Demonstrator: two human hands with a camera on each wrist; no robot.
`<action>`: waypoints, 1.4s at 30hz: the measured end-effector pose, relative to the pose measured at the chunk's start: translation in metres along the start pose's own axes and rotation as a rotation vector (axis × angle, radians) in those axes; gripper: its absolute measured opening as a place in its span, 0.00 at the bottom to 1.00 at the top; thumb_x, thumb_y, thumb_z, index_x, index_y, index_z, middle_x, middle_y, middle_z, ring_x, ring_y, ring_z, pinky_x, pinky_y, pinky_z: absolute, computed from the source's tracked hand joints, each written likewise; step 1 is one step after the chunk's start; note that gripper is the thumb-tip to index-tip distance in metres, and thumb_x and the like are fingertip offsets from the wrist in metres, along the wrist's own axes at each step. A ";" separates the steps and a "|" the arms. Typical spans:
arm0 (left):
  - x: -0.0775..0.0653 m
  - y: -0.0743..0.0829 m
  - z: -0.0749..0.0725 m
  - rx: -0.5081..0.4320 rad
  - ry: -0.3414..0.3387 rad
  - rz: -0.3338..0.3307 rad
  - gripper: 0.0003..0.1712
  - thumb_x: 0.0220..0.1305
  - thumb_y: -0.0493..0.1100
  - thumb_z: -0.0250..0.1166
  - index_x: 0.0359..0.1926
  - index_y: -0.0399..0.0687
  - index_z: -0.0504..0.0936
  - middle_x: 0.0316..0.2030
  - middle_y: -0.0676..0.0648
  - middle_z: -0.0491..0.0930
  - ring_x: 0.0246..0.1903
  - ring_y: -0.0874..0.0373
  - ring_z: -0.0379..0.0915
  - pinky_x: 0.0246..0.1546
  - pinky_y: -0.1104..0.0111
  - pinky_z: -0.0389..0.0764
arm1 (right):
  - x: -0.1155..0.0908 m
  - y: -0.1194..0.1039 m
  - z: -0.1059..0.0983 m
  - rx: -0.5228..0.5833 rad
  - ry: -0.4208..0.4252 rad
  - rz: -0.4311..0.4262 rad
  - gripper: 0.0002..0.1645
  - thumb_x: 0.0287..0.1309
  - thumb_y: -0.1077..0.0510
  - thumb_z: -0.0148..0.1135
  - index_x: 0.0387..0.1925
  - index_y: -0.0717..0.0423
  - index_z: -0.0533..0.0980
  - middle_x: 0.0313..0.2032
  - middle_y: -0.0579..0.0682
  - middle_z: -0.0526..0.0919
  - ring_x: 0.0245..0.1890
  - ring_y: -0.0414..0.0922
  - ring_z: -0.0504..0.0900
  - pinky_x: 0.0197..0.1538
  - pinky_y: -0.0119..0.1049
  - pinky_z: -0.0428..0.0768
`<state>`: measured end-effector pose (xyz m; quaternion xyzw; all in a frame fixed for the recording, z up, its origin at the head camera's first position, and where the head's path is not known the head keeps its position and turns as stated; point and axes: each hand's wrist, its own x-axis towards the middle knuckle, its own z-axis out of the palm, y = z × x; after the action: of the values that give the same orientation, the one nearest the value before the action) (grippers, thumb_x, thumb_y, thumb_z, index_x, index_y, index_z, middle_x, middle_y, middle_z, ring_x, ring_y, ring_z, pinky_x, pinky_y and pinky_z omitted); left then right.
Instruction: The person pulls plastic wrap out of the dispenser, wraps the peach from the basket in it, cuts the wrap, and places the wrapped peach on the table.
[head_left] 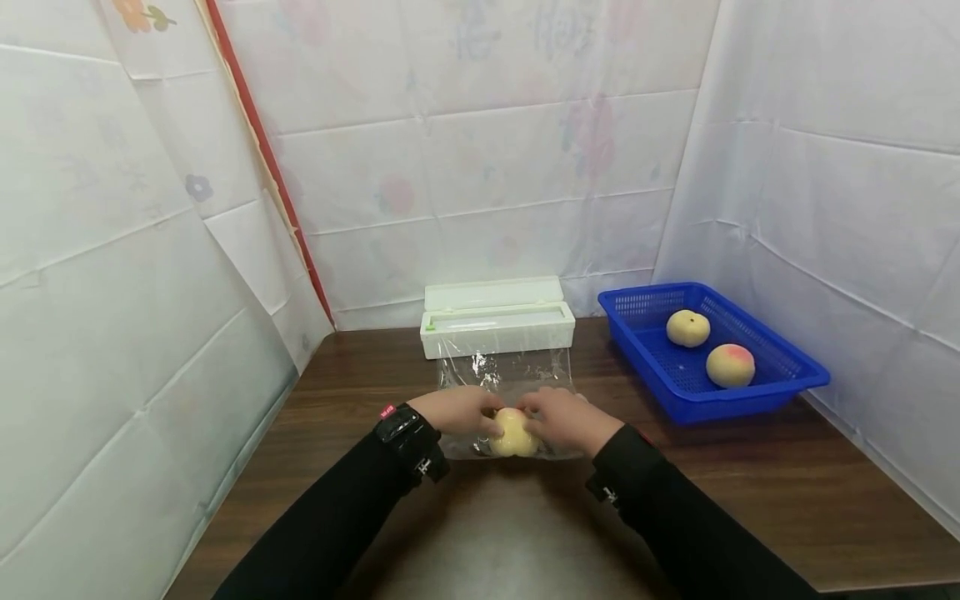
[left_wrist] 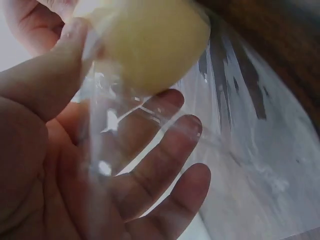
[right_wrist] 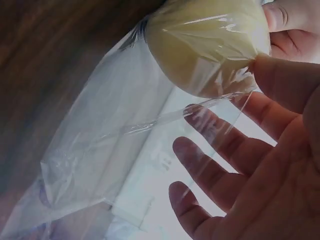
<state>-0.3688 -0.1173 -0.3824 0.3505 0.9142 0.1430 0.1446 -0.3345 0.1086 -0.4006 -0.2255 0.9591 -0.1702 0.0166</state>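
A pale yellow peach (head_left: 514, 433) sits between the two hands above the table, with clear cling film over it. My left hand (head_left: 467, 410) grips its left side through the film, thumb nearest the camera, other fingers spread beneath in the left wrist view. My right hand (head_left: 564, 417) holds the opposite side; in the right wrist view its thumb presses creased film (right_wrist: 215, 65) against the peach. Loose film (left_wrist: 250, 150) hangs around the fruit. From the hands the sheet runs back to a white cling film box (head_left: 498, 335) with its lid raised.
To the right, a blue plastic basket (head_left: 645, 354) holds two more peaches, a plain one (head_left: 687, 328) and one with a pink blush (head_left: 731, 366). The dark wooden table (head_left: 360, 367) is bordered by white-sheeted walls (head_left: 480, 167) at the back and sides.
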 end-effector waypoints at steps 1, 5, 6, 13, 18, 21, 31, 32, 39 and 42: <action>0.001 -0.003 -0.001 -0.003 -0.010 -0.001 0.15 0.73 0.55 0.69 0.55 0.57 0.88 0.43 0.58 0.85 0.41 0.64 0.79 0.47 0.64 0.82 | 0.002 0.001 0.000 -0.007 -0.008 -0.001 0.17 0.74 0.50 0.65 0.61 0.40 0.83 0.56 0.49 0.87 0.58 0.53 0.83 0.59 0.65 0.77; 0.007 -0.014 -0.003 -0.038 -0.048 -0.007 0.15 0.76 0.57 0.65 0.54 0.58 0.88 0.43 0.58 0.85 0.43 0.64 0.79 0.51 0.61 0.81 | 0.012 0.004 -0.002 0.017 -0.057 0.002 0.18 0.77 0.49 0.61 0.63 0.41 0.83 0.59 0.50 0.87 0.61 0.55 0.83 0.66 0.71 0.72; 0.009 -0.017 -0.003 -0.052 -0.059 -0.006 0.14 0.77 0.56 0.64 0.53 0.58 0.88 0.43 0.58 0.85 0.43 0.64 0.79 0.51 0.61 0.81 | 0.014 0.006 -0.002 0.025 -0.070 0.001 0.18 0.78 0.50 0.60 0.64 0.41 0.83 0.60 0.49 0.87 0.62 0.55 0.83 0.67 0.71 0.72; 0.019 -0.033 0.003 -0.096 -0.065 -0.037 0.16 0.79 0.57 0.61 0.48 0.55 0.90 0.34 0.55 0.82 0.34 0.61 0.77 0.42 0.63 0.80 | 0.026 0.014 -0.002 0.030 -0.129 -0.042 0.17 0.80 0.51 0.55 0.61 0.45 0.83 0.61 0.53 0.86 0.61 0.56 0.84 0.64 0.64 0.78; 0.021 -0.035 0.005 -0.174 0.003 -0.065 0.14 0.78 0.56 0.63 0.55 0.58 0.87 0.45 0.55 0.87 0.45 0.60 0.82 0.52 0.59 0.83 | 0.032 0.015 -0.006 0.038 -0.164 -0.041 0.17 0.82 0.49 0.51 0.59 0.45 0.83 0.61 0.54 0.86 0.63 0.57 0.83 0.67 0.62 0.77; 0.020 -0.035 -0.001 -0.234 0.026 -0.063 0.13 0.77 0.53 0.66 0.56 0.58 0.85 0.50 0.54 0.87 0.49 0.59 0.82 0.53 0.58 0.83 | 0.038 0.016 -0.010 0.071 -0.192 -0.039 0.20 0.82 0.49 0.50 0.62 0.47 0.82 0.61 0.53 0.86 0.62 0.55 0.83 0.66 0.58 0.79; 0.022 -0.030 -0.003 -0.117 0.097 -0.010 0.15 0.75 0.55 0.67 0.57 0.59 0.88 0.54 0.55 0.87 0.51 0.60 0.83 0.54 0.60 0.83 | 0.033 0.029 -0.006 0.207 -0.082 -0.025 0.18 0.79 0.50 0.56 0.58 0.50 0.85 0.57 0.54 0.88 0.56 0.52 0.86 0.60 0.52 0.82; 0.021 -0.030 -0.002 -0.103 0.113 -0.003 0.16 0.74 0.55 0.68 0.57 0.59 0.88 0.53 0.55 0.88 0.50 0.61 0.83 0.53 0.60 0.84 | 0.030 0.030 -0.005 0.217 -0.060 -0.014 0.18 0.78 0.50 0.57 0.57 0.50 0.86 0.55 0.53 0.89 0.54 0.51 0.86 0.59 0.52 0.83; 0.007 -0.019 -0.006 -0.034 0.280 -0.016 0.19 0.73 0.52 0.70 0.61 0.56 0.86 0.49 0.55 0.89 0.45 0.62 0.85 0.49 0.62 0.85 | 0.017 0.029 -0.014 0.078 0.113 0.092 0.18 0.78 0.51 0.56 0.59 0.48 0.85 0.54 0.50 0.89 0.57 0.53 0.85 0.64 0.65 0.74; -0.001 -0.013 -0.006 0.062 0.387 -0.016 0.17 0.73 0.50 0.70 0.60 0.55 0.86 0.48 0.54 0.89 0.45 0.62 0.85 0.50 0.62 0.86 | 0.010 0.022 -0.018 0.043 0.212 0.081 0.17 0.75 0.55 0.57 0.57 0.51 0.85 0.51 0.51 0.90 0.54 0.52 0.87 0.61 0.64 0.76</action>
<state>-0.3778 -0.1278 -0.3813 0.3135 0.9316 0.1784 -0.0438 -0.3549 0.1286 -0.3910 -0.1666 0.9599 -0.2130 -0.0733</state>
